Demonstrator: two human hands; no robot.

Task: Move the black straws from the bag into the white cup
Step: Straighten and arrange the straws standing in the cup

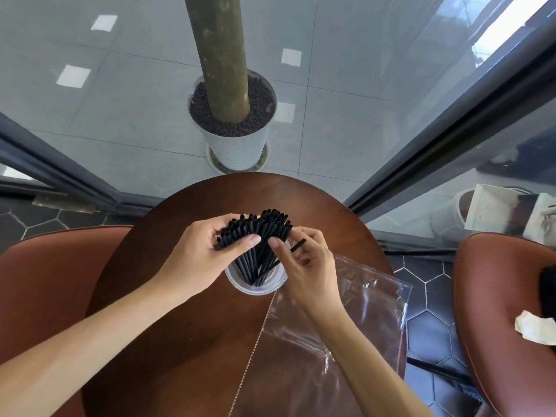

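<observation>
A bundle of black straws [258,233] stands in the white cup [255,285] at the middle of the round brown table [186,341]. My left hand [204,251] wraps the bundle's left side near the straw tops. My right hand [307,266] presses the bundle from the right with thumb and fingers, and one loose black straw [298,245] lies across its fingers. The clear plastic bag [337,326] lies flat on the table to the right of the cup, partly under my right forearm; no straws show inside it.
A white plant pot [237,139] with a thick trunk stands on the floor beyond the table. Brown leather chairs sit at the left [45,281] and right [505,311]; crumpled paper [535,326] lies on the right one. Glass walls run along both sides.
</observation>
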